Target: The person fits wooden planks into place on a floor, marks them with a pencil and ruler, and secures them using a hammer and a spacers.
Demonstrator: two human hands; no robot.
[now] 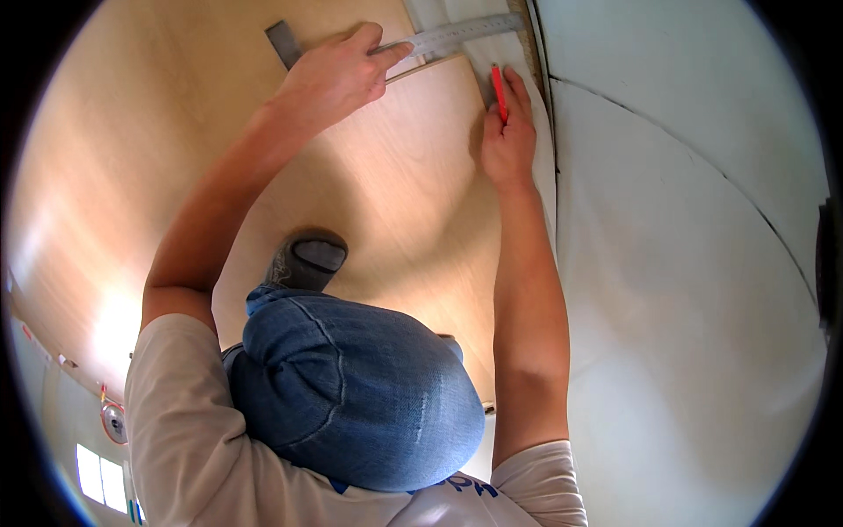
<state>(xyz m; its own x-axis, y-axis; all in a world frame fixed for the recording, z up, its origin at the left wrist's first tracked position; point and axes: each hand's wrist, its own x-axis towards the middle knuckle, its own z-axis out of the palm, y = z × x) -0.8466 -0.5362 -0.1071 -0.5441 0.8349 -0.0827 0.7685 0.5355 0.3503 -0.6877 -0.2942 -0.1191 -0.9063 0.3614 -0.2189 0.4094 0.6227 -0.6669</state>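
A steel ruler (461, 35) with marked edges stretches across the gap at the far end, reaching the wall. My left hand (347, 70) is closed on its left part, index finger pointing along the metal. A short grey metal bar (283, 44) sticks out beyond that hand; whether it joins the ruler is hidden. In my right hand (509, 145) I hold a red pencil (500, 92), tip pointing away from me. That hand rests beside the end of a light wooden floorboard (421, 132), over the pale strip (479, 66) along the wall.
A white wall (667, 263) with dark seams rises on the right. Light wood flooring (167, 114) spreads to the left. My bent knee in jeans (360, 395) and a grey-socked foot (307, 259) take up the middle. A round object (114, 422) shows at the lower left.
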